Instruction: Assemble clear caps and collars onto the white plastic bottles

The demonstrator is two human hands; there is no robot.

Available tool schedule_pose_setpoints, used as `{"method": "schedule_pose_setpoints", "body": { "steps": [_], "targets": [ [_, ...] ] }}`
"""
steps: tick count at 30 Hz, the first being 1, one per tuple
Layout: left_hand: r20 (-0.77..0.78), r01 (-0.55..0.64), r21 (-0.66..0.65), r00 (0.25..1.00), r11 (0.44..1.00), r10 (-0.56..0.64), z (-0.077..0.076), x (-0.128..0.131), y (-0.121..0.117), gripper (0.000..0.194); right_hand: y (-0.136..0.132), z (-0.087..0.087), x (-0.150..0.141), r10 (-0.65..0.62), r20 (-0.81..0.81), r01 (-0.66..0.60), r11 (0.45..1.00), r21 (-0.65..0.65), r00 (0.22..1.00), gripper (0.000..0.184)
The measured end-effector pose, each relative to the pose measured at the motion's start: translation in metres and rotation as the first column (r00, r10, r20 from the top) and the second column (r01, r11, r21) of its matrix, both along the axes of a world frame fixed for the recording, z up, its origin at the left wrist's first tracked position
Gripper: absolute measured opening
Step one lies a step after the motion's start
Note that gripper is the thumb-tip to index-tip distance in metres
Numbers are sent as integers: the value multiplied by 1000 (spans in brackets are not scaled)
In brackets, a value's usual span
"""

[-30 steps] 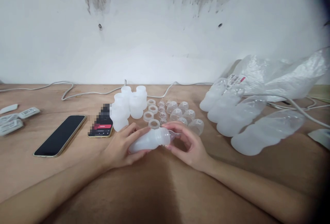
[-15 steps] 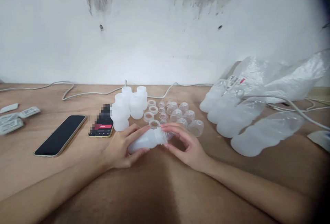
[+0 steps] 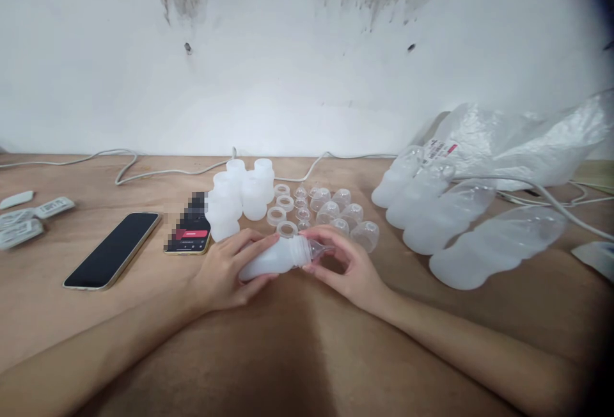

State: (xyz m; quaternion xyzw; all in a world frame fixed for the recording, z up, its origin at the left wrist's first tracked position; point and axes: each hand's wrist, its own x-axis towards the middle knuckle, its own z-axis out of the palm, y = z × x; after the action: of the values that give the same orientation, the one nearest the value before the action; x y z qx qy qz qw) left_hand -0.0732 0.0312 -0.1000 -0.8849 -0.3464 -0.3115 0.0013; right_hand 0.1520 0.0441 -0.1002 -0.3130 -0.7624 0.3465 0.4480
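A frosted baby bottle [image 3: 269, 261] lies tilted on its side above the table, its neck toward the right. My left hand [image 3: 235, 270] is wrapped round its body. At the neck, a ribbed collar ring [image 3: 302, 251] with a clear nipple [image 3: 320, 249] sticking out is pinched between the thumb and fingers of my right hand [image 3: 341, 265]. Just behind the bottle lie several loose collar rings [image 3: 286, 229], a column of clear nipples [image 3: 302, 213] and several clear domed caps [image 3: 352, 213].
Open-necked bottles [image 3: 258, 193] stand in a group at the back left. Capped bottles [image 3: 496, 247] lie in a slanting row on the right, before a plastic bag [image 3: 508, 148]. Two phones [image 3: 112, 251], labelled packets [image 3: 22, 228] and white cables [image 3: 316, 171] are on the wooden table.
My right fingers have shifted slightly on the collar ring, and more of the ring and nipple shows. My left hand keeps its hold on the bottle.
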Motion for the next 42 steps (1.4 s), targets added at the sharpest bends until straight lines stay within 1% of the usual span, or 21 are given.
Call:
{"method": "schedule_pose_setpoints", "body": {
  "steps": [3,7,11,14,16,17,20,22,25,28,31,35,38,42],
  "targets": [
    [-20,-6,57,1000,998,7,0,0,0,49,0,1,-1,-43,0,43,998,-47,999,29],
    [-34,-9,107,999,994,12,0,0,0,45,0,1,-1,-78,10,79,993,-88,997,29],
    [-15,-27,116,999,993,29,-2,1,1,39,0,0,0,-81,20,82,992,-94,997,29],
    [31,-34,110,999,993,31,-4,1,2,35,0,0,0,-84,21,86,992,-89,996,29],
    [56,-36,117,998,992,29,-5,2,2,38,1,0,-1,-84,18,85,993,-84,996,29],
    [45,-34,121,999,992,29,-5,2,2,41,1,0,-1,-81,17,82,993,-81,997,29],
    [-47,-22,139,998,990,29,-2,1,1,44,2,-1,-1,-75,16,76,995,-72,997,28],
    [-74,-9,134,997,991,19,0,1,0,41,1,-1,-1,-78,25,80,994,-69,997,27],
    [-23,10,115,1000,993,-7,2,1,0,41,1,0,0,-82,32,84,995,-59,996,27],
    [24,14,94,1000,995,-17,0,2,0,42,1,0,0,-80,34,81,996,-41,996,27],
    [50,-8,56,999,998,5,-4,2,0,39,1,0,0,-70,48,70,997,-11,996,28],
    [77,-50,-5,996,999,51,-7,2,1,34,1,0,0,-7,56,6,1000,21,998,31],
    [90,-54,-12,994,998,54,-7,2,1,36,0,0,-1,13,44,-13,1000,11,999,36],
    [71,-57,0,996,998,57,-6,3,1,34,1,-1,-1,-4,21,4,1000,-29,1000,34]
  ]
}}
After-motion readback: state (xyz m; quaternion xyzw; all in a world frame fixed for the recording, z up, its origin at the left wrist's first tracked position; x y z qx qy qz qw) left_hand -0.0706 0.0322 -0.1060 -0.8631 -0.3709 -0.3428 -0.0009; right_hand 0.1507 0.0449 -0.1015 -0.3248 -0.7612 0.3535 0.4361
